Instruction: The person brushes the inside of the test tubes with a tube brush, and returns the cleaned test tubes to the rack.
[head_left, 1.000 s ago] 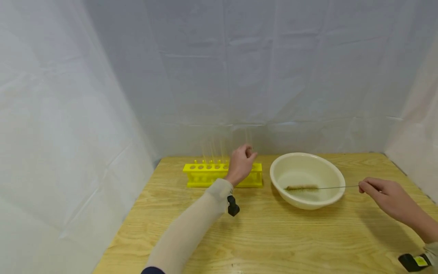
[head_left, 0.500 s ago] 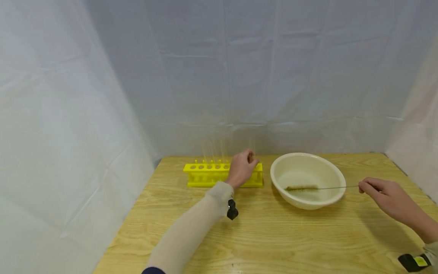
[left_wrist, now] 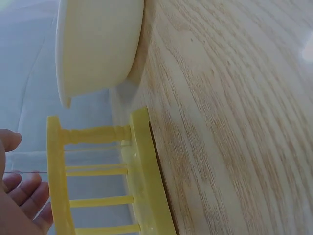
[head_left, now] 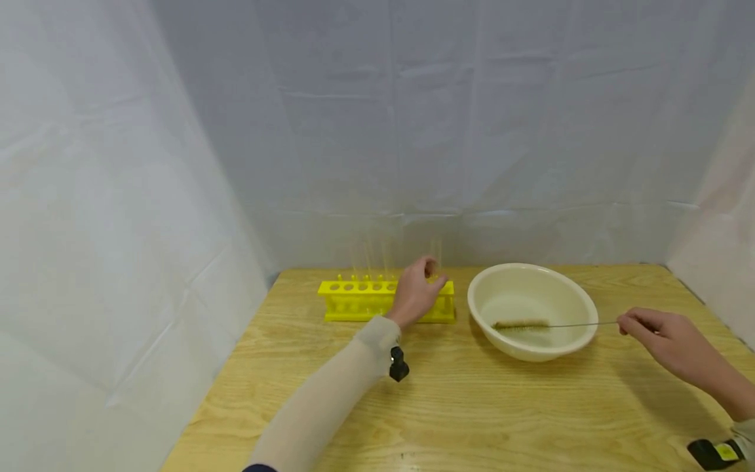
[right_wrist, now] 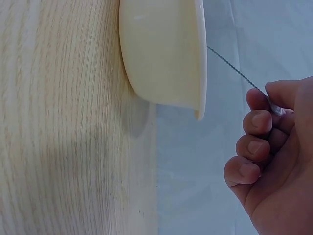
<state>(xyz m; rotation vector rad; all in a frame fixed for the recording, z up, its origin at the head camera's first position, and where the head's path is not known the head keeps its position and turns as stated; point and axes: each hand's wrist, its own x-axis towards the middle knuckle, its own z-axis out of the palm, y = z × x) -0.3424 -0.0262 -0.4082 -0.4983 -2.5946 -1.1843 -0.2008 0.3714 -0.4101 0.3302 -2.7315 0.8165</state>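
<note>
A yellow test tube rack (head_left: 360, 305) stands at the back of the table, with several clear test tubes (head_left: 369, 255) upright in it. At its right end my left hand (head_left: 415, 292) is beside another clear test tube (head_left: 436, 248), whose lower part stands in the rack. In the left wrist view, the thumb (left_wrist: 10, 140) is apart from the loosely bent fingers (left_wrist: 30, 193). My right hand (head_left: 669, 341) pinches the twisted wire handle of a test tube brush (head_left: 522, 325) between thumb and curled fingers. The brush's brown bristles lie inside the cream basin (head_left: 531, 272).
The basin stands just right of the rack, and the brush wire crosses its right rim. Beneath everything is a wood-grain table (head_left: 472, 413). Pale sheeting (head_left: 425, 131) hangs behind the table and along both sides.
The test tube at my left hand has gone down into the rack's right end, and the hand has shifted slightly right. Thumb and fingers have parted. The right hand and brush stay nearly still.
</note>
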